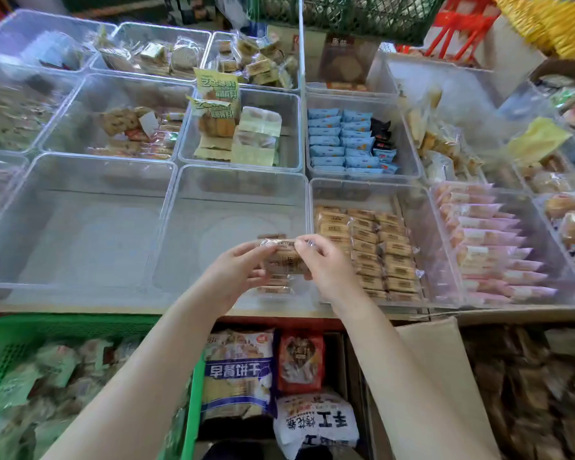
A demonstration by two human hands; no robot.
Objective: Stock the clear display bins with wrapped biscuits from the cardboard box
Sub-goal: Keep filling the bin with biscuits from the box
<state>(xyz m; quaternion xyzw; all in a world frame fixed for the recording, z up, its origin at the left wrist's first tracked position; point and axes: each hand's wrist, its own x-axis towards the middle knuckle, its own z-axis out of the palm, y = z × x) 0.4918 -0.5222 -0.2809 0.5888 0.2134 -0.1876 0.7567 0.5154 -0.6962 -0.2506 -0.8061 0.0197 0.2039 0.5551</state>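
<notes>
Both hands are raised over the front middle bin [239, 194]: the left hand [236, 272] and right hand [326, 263] each pinch one end of a small stack of wrapped biscuits [284, 260], held between fingertips and thumbs. A few more packets [274, 287] are seen lying flat on the bin floor below the hands, at its right side.

Bins are clear, hard plastic, rectangular with rounded corners, set edge to edge. The front left bin [77, 224] holds nothing visible. The bin to the right [379, 194] is filled in neat rows with tan biscuit packets [375, 250]; print on them is too small to read. Pink packets [488, 247] are stacked in the next bin. Blue packets [342, 141] are ranked in the bin behind, with a few dark ones at the right.

Below the shelf edge, a green lattice crate [0, 330] holds pale wrapped items. The cardboard box [445, 370] at lower right is open, its contents blurred brown. Between them lie bags, one printed 早餐饼干 [238, 373], one printed 手工 [316, 423].
</notes>
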